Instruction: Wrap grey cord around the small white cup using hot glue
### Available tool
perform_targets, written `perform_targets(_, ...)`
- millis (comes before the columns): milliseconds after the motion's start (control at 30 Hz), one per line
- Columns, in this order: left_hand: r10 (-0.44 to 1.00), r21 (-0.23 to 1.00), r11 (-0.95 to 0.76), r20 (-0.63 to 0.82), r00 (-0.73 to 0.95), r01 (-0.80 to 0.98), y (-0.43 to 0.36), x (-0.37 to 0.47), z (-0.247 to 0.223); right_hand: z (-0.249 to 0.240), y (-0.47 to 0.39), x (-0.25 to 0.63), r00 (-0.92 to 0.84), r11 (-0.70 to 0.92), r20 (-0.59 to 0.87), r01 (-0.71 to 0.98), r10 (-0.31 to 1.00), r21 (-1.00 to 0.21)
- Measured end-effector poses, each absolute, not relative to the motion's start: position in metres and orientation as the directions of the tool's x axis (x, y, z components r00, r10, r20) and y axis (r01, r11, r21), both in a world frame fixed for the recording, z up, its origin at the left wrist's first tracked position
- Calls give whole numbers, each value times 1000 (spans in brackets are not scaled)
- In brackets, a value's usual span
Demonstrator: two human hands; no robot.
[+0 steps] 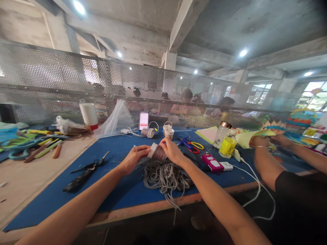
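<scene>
A paper cup [158, 153] wound with brownish-grey cord is held between my two hands above the blue table mat [112, 190]. My left hand [136, 157] has its fingers closed on the white rim at the cup's left end. At the cup's right side, my right hand [174, 152] pinches with thumb and fingers against the wound cord; whether it grips a loose strand is too small to tell. Beneath the cup lies a tangled heap of grey cord [167, 178], with some ends hanging over the table edge.
Behind lie a wrapped cup [147, 133], a cup with a handle [168, 131] and a phone [143, 121]. Left are a black-handled tool [83, 177] and stacked paper cups [88, 114]. Right are scissors [197, 146], a magenta box [211, 163], a yellow bottle [228, 146] and a co-worker's hands [263, 141].
</scene>
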State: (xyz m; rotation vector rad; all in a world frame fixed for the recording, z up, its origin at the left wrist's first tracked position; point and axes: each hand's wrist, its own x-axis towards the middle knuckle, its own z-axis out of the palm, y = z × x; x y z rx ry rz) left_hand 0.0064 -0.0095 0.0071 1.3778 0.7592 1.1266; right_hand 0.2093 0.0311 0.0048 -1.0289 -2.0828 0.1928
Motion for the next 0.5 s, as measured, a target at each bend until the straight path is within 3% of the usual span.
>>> perform_targets(500,934,983,-145,173,312,-111,-11,7,7,7,21,205,-385,620,585,736,714,-272)
